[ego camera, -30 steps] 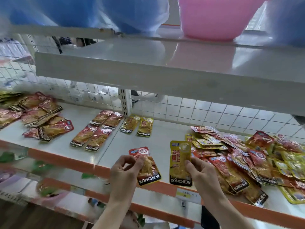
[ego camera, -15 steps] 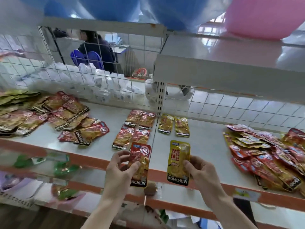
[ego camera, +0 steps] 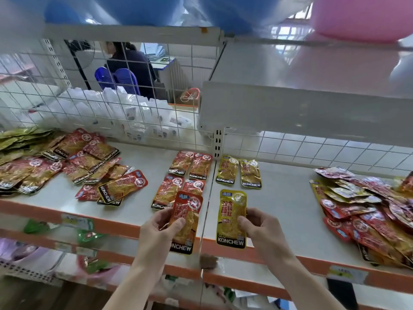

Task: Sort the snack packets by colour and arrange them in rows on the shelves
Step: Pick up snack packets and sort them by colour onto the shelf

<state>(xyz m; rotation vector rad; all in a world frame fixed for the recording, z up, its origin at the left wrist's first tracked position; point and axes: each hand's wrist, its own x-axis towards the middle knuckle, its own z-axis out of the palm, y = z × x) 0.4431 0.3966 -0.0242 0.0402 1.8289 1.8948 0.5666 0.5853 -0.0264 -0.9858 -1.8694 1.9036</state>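
Packets in hand right now: two, one each. Your left hand [ego camera: 161, 231] pinches a red packet [ego camera: 186, 222], thumb on the front and fingers curled behind it. It's upright over the front edge of the shelf [ego camera: 279, 215], and in this view it covers part of the red rows [ego camera: 185, 175]. Those rows are four red packets lying flat, two by two. Your right hand [ego camera: 259, 229] grips a yellow packet [ego camera: 232, 218] the same way, thumb on the face. That one sits upright just in front of the yellow pair [ego camera: 238, 172], two packets lying side by side at the back.

All of them are flat glossy foil pouches, oblong with rounded corners and a black KONCHEW band along the bottom. The left heap [ego camera: 78, 166] is loose red ones, too jumbled to count, and green packets [ego camera: 20, 137] are stacked beside it at the far edge. The right heap [ego camera: 368, 211] is crinkly red and yellow mixed, overlapping every which way. The shelf top is smooth and pale with an orange front lip. White wire grid [ego camera: 134, 108] runs behind it.
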